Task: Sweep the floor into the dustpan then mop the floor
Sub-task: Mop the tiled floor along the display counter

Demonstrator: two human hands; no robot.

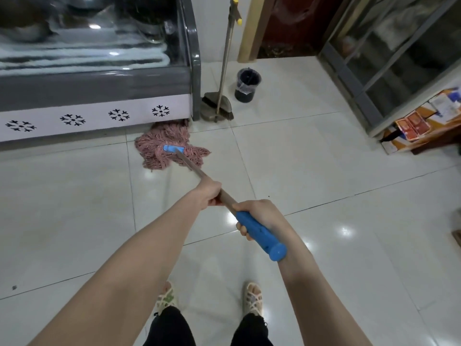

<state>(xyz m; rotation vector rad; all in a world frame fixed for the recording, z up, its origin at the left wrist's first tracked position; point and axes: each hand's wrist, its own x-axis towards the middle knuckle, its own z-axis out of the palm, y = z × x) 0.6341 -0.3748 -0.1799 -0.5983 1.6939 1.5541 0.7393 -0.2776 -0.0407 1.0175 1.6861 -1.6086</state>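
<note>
L hand point(207, 194) + R hand point(259, 217) tight round mop point(172, 157) handle; lined black bin point(247, 84), contents unclear, near dustpan point(212, 115) w/ broom point(208, 102).

- You can read no words, brand names or numbers anywhere in this view.
- The one clear sign is a row of four black snowflake marks point(72, 119). They run along the white bottom panel point(96, 118) of the display freezer point(99, 88), on your left.
- The red packets point(414, 126) near the foot of the glass cabinet point(389, 71), on your right, carry printing, but it is too blurred for you to read.
- The white and blue papers point(445, 106) just behind those packets also show print, too small to make out.
</note>
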